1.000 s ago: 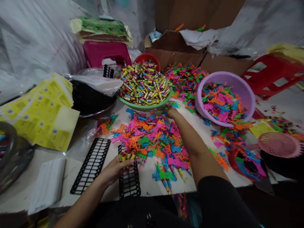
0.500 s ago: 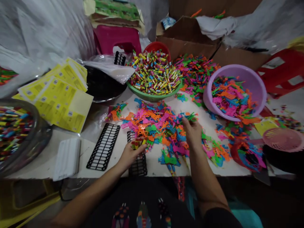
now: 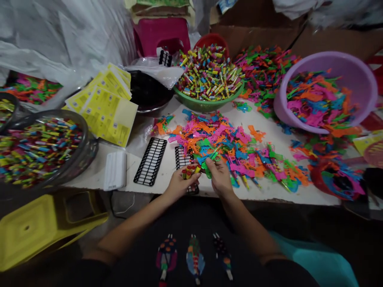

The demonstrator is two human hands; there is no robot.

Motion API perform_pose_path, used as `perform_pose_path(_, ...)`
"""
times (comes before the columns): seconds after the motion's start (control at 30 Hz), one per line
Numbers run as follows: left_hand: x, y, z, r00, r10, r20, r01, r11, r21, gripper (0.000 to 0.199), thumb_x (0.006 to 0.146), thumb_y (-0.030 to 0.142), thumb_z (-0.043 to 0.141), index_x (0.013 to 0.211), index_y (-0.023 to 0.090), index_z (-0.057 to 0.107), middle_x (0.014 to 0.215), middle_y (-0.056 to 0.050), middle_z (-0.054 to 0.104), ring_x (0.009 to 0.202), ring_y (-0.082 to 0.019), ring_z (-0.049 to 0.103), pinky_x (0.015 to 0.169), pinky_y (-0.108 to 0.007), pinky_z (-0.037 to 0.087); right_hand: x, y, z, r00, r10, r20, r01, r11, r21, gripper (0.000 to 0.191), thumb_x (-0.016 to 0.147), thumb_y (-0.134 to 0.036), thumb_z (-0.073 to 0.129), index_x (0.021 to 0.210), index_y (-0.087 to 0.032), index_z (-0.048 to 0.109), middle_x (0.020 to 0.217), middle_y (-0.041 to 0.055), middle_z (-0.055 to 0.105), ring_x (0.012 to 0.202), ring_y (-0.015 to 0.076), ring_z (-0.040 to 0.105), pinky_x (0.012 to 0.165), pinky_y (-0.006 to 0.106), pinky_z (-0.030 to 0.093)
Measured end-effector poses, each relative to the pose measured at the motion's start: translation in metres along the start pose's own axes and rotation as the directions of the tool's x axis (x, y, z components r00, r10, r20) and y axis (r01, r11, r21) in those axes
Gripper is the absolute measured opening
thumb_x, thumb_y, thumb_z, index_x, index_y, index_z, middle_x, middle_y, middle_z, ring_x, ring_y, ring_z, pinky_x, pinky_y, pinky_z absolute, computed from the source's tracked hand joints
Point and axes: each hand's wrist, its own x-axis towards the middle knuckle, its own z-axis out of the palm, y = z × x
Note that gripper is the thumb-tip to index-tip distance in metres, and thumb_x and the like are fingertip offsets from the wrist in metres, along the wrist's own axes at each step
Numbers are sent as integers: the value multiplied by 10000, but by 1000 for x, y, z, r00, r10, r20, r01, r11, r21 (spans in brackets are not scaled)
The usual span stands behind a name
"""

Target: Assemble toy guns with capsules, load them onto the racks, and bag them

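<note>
Several small yellow and red tubes (image 3: 190, 170) are held in the fingers of my left hand (image 3: 179, 184), above the front edge of the table. Close beside it, my right hand (image 3: 220, 177) pinches green plastic pieces (image 3: 213, 164), with thin sticks showing near its fingertips. The two hands nearly meet. Behind them spreads a loose pile of coloured plastic gun-shaped pieces (image 3: 221, 131). One black rack (image 3: 150, 161) lies to the left; a second black rack (image 3: 182, 156) is partly hidden under the pile and my left hand.
A green basin (image 3: 206, 105) heaped with small tubes stands behind the pile. To the right is a purple basin (image 3: 281, 99) of plastic pieces. Yellow printed sheets (image 3: 104, 115), a white box (image 3: 115, 170) and a dark tub (image 3: 85, 135) of tubes are at the left.
My right hand has come left and nearer with green pieces, beside my left hand, which still holds the tubes. The camera view has shifted, showing more of the left side.
</note>
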Motion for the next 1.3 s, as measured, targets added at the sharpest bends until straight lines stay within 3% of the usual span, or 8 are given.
perform_pose_path(0.23, -14, -15, -1, 917, 393, 63, -380, 816, 436, 263, 700, 284, 598, 931, 166, 641, 807, -59, 636, 735, -142, 581, 678, -255, 475, -24, 16, 11, 990, -102, -100, 88, 987, -132, 222, 726, -419, 557, 819, -219, 530, 763, -8, 645, 677, 148, 615, 665, 292, 507)
perform_pose_path(0.47, 10, -23, -7, 980, 196, -45, -149, 857, 493, 310, 758, 410, 502, 863, 138, 607, 681, -35, 635, 572, -134, 574, 520, -228, 449, 3, 1, -48, 977, -183, -110, 97, 837, -538, 290, 710, -472, 524, 672, -185, 529, 581, -19, 538, 583, 133, 518, 577, 271, 436)
perform_pose_path(0.67, 70, -17, -27, 921, 314, 231, -361, 465, 808, 155, 746, 275, 518, 819, 180, 617, 814, -43, 658, 779, -168, 599, 707, -250, 442, 16, 12, -121, 806, -565, -179, 110, 440, -891, 301, 723, -466, 493, 660, -177, 553, 766, 69, 584, 805, 197, 506, 782, 368, 397)
perform_pose_path(0.8, 107, -15, -15, 929, 175, 327, -368, 326, 871, 202, 715, 215, 544, 902, 183, 616, 883, -54, 664, 837, -197, 610, 729, -267, 453, 24, 33, -137, 795, -565, -222, 44, 417, -908, 324, 746, -472, 455, 695, -172, 569, 779, 88, 588, 819, 210, 510, 778, 377, 399)
perform_pose_path(1.0, 141, -9, -6, 940, 228, 253, -310, 262, 914, 304, 741, 174, 492, 1030, 131, 578, 1016, -107, 629, 942, -227, 585, 826, -326, 444, 45, 25, -150, 812, -545, -207, 51, 421, -906, 322, 742, -471, 470, 714, -171, 584, 756, 69, 595, 782, 192, 522, 739, 330, 412)
perform_pose_path(1.1, 134, -10, -13, 912, 323, 255, -338, 237, 911, 357, 727, 131, 479, 1076, 145, 552, 1134, -95, 578, 1086, -233, 508, 917, -352, 402, 52, 10, -165, 800, -546, -250, 12, 430, -903, 331, 733, -469, 482, 773, -163, 602, 786, 69, 607, 790, 191, 530, 753, 331, 410)
perform_pose_path(1.23, 99, -30, -25, 843, 393, 366, -457, 166, 874, 312, 747, 140, 449, 1035, 176, 563, 1138, -75, 580, 1164, -236, 444, 1009, -434, 303, 76, -18, -192, 691, -640, -336, -126, 352, -928, 319, 785, -363, 413, 903, -139, 607, 926, 108, 610, 924, 210, 513, 835, 351, 373)
perform_pose_path(1.3, 79, -45, -32, 810, 355, 467, -543, 152, 826, 262, 769, 163, 430, 986, 177, 575, 1132, -73, 587, 1194, -246, 410, 1010, -473, 286, 99, -33, -204, 726, -596, -342, -201, 292, -935, 325, 797, -279, 381, 999, -127, 585, 1027, 123, 594, 996, 210, 494, 885, 352, 339)
